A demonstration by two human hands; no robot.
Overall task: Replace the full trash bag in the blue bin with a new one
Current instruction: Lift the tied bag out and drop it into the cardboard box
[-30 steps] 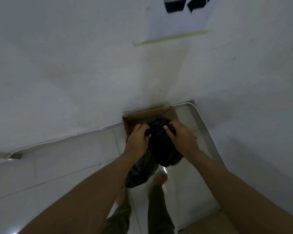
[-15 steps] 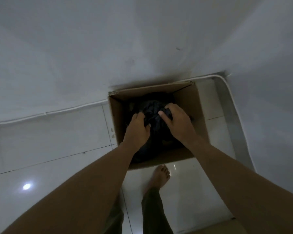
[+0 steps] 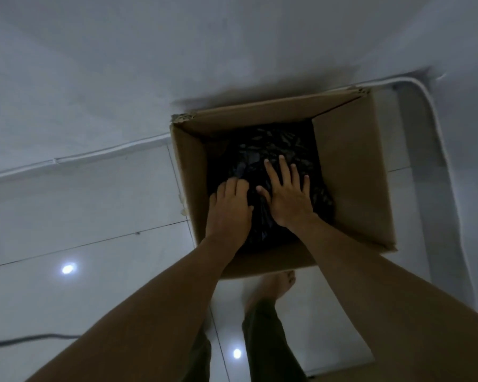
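To the left of the cardboard box [image 3: 351, 172] the white tile floor [image 3: 80, 216] runs out to the wall [image 3: 94, 64], with a thin white cable [image 3: 94, 154] along the foot of the wall and a dark cord [image 3: 25, 339] lying on the tiles far out from the box's near left corner. Two bright light spots reflect on the tiles on that same side.

The box stands open against the wall, in the corner of the room. Inside it lies the black trash bag [image 3: 276, 150], crumpled and filling the bottom. The left hand [image 3: 229, 208] reaches in over the box's near edge, fingers curled down onto the bag's near left part; whether it pinches the plastic cannot be told. Just to its right, the right hand [image 3: 287, 194] lies flat on the bag with fingers spread, gripping nothing.

Below the box's near edge a bare foot [image 3: 273, 288] stands on the tiles, with a dark trouser leg [image 3: 265, 340] above it.
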